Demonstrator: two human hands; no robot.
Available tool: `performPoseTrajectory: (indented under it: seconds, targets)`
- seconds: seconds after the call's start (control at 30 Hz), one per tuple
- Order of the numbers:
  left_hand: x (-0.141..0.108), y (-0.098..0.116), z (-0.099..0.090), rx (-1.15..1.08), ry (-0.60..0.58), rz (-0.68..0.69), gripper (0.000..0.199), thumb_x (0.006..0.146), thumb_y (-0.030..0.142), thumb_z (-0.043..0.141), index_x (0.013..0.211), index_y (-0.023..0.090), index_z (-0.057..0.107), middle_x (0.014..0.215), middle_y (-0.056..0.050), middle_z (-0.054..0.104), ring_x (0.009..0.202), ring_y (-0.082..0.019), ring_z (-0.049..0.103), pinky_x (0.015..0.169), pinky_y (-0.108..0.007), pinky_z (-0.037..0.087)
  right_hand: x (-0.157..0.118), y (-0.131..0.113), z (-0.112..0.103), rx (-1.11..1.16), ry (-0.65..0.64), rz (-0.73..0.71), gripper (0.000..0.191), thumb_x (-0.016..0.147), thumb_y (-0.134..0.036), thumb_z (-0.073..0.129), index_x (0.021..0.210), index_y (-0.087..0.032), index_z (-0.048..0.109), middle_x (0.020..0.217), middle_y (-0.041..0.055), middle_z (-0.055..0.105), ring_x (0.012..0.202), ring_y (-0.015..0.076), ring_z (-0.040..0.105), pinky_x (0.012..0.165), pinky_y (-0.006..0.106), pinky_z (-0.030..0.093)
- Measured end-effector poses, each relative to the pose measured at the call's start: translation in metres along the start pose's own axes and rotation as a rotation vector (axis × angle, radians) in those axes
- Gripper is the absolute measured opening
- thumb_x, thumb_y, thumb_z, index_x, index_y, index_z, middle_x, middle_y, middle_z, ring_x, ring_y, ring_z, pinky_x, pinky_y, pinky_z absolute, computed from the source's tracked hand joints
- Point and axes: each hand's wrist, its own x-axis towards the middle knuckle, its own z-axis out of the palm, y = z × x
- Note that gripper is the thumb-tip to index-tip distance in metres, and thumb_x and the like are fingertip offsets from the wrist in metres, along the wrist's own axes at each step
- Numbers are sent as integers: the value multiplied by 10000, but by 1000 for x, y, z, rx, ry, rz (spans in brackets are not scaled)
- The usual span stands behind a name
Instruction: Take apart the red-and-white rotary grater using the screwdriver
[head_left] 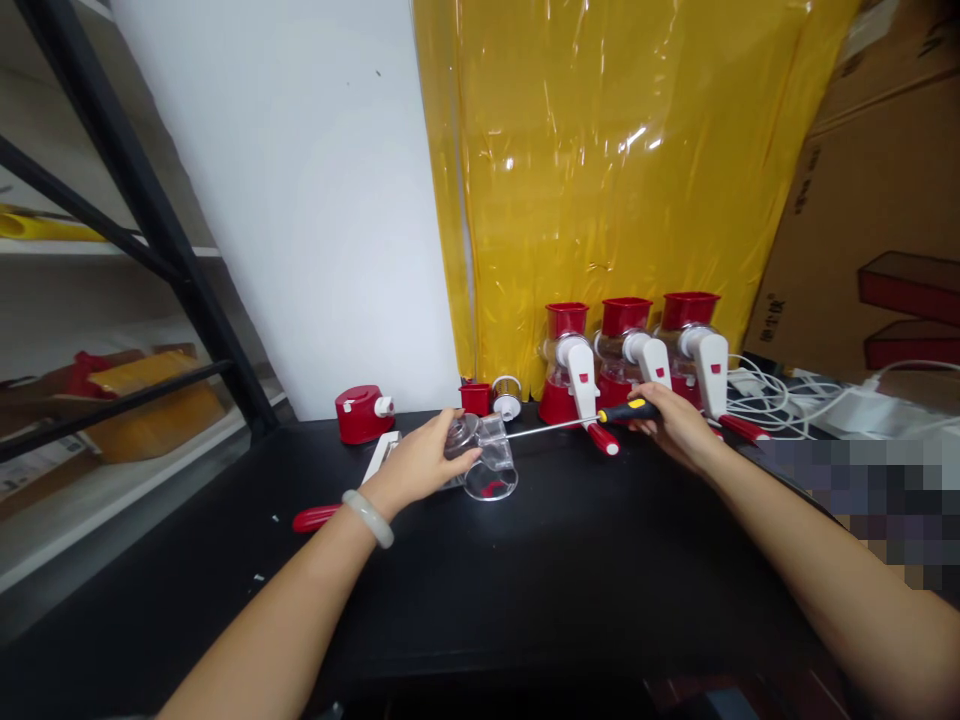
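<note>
My left hand (420,458) is closed around a clear plastic grater housing (495,450) lying on the black table. In my right hand (679,425) is a screwdriver (626,411) with a black and yellow handle. Its long metal shaft points left, and the tip meets or overlaps the clear housing; I cannot tell whether it touches a screw. A white crank arm (380,457) with a red handle (315,518) lies partly under and behind my left hand and wrist.
Three assembled red and white rotary graters (568,385) stand at the back right. A red grater base (364,415), a small red hopper (475,398) and a grater drum (507,398) sit along the back. White cables (780,395) lie right on the black table (570,580). Shelves stand left.
</note>
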Motion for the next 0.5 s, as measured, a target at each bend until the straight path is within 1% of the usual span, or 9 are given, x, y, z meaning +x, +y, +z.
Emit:
performPoseTrajectory:
  seconds: [0.07, 0.13, 0.2, 0.23, 0.3, 0.37, 0.43, 0.47, 0.5]
  targets:
    - [0, 0, 1, -3, 5, 5, 612, 894, 601, 546, 1346, 194, 479, 1265, -150, 667, 1065, -327, 677, 845, -416, 525, -3, -5, 2, 119, 21, 73, 234, 689, -404, 779, 802, -254, 641, 655, -21, 580, 568, 135, 540, 586, 307, 499]
    - [0, 0, 1, -5, 9, 5, 608, 893, 602, 546, 1343, 200, 479, 1277, -148, 662, 1069, -327, 676, 845, -419, 526, -5, -9, 3, 195, -10, 109, 251, 636, -348, 796, 824, -266, 651, 741, -16, 618, 655, 151, 588, 617, 309, 513]
    - [0, 0, 1, -3, 8, 1, 608, 893, 605, 542, 1343, 200, 480, 1272, -148, 664, 1063, -327, 678, 842, -421, 527, -6, -10, 3, 195, -26, 102, 248, 646, -370, 792, 828, -265, 660, 784, -9, 629, 694, 156, 600, 634, 313, 521]
    - [0, 0, 1, 0, 8, 0, 609, 893, 605, 541, 1345, 200, 480, 1266, -148, 666, 1060, -328, 679, 841, -421, 527, -6, -9, 2, 175, -14, 96, 246, 674, -422, 778, 816, -258, 661, 790, -1, 633, 693, 158, 598, 632, 317, 523]
    - [0, -1, 1, 6, 12, 2, 610, 893, 600, 543, 1350, 201, 479, 1255, -148, 671, 1056, -326, 680, 841, -419, 525, -3, -6, 1, 116, 31, 83, 332, 755, -572, 696, 774, -244, 650, 728, 13, 623, 633, 160, 574, 599, 328, 513]
    - [0, -1, 1, 13, 16, 6, 607, 892, 598, 546, 1350, 205, 478, 1254, -146, 671, 1057, -324, 680, 840, -414, 523, -1, -2, 0, 33, 48, 63, 427, 812, -661, 606, 742, -240, 638, 563, 1, 542, 513, 149, 492, 555, 332, 485]
    - [0, -2, 1, 14, 15, 7, 604, 891, 602, 544, 1344, 207, 479, 1251, -144, 672, 1051, -322, 682, 834, -411, 523, 0, 0, 1, -35, 35, 42, 396, 821, -637, 626, 744, -248, 640, 459, -28, 436, 446, 136, 406, 534, 329, 463]
    - [0, -2, 1, 14, 13, 7, 603, 891, 603, 543, 1341, 206, 481, 1246, -144, 673, 1049, -323, 683, 830, -411, 523, 0, 0, 2, -39, 34, 35, 348, 804, -597, 670, 752, -254, 641, 467, -32, 440, 451, 135, 408, 534, 325, 462]
    - [-1, -2, 1, 12, 13, 8, 604, 891, 603, 542, 1340, 204, 482, 1245, -145, 674, 1049, -322, 683, 830, -411, 524, -1, -2, 2, -20, 37, 40, 301, 774, -551, 717, 763, -259, 642, 506, -28, 479, 477, 137, 436, 542, 320, 468]
